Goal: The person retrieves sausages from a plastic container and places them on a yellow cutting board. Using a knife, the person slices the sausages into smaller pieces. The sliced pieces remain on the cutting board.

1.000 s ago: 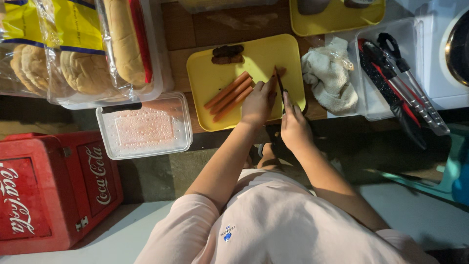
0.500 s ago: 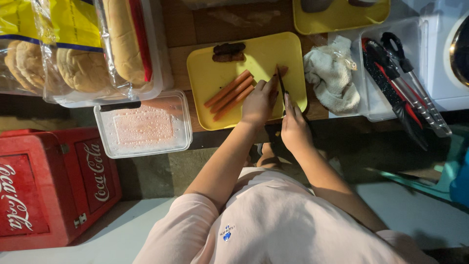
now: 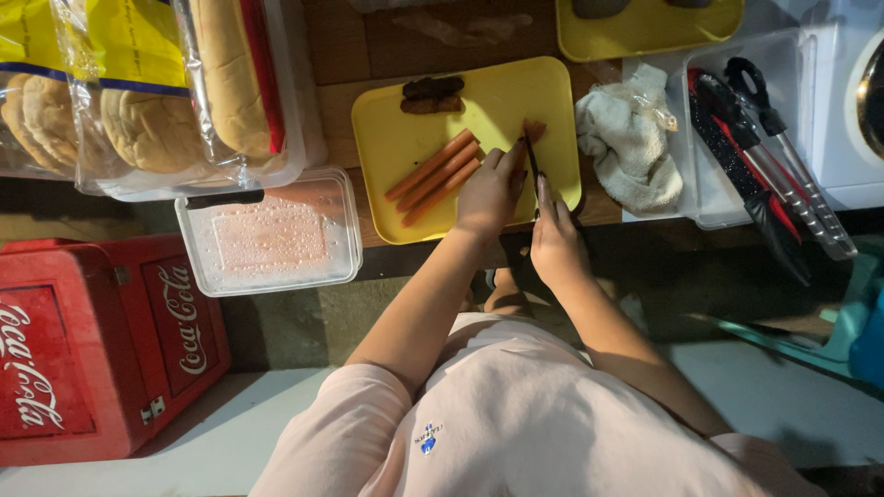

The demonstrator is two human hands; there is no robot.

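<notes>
A yellow cutting board [image 3: 479, 101] lies on the wooden table. My left hand [image 3: 488, 189] rests on it, fingers pressing down a sausage piece [image 3: 535, 129] near the board's right side. My right hand [image 3: 555, 235] grips a dark-bladed knife [image 3: 531, 158], and the blade stands against that piece between the two hands. Three whole orange sausages [image 3: 436, 167] lie side by side just left of my left hand. Two dark, charred sausage pieces [image 3: 431, 94] sit at the board's far edge.
A crumpled white cloth [image 3: 626, 138] lies right of the board, beside a clear bin [image 3: 700, 198] with red and black tongs [image 3: 769, 138]. Bagged buns [image 3: 138, 101] fill the left. A clear lidded box [image 3: 272, 235] and a red cooler [image 3: 101, 340] sit lower left. Another yellow tray [image 3: 645, 23] lies beyond.
Both hands stay at the same spot on the board with the knife on the sausage piece. Only the view shifts slightly.
</notes>
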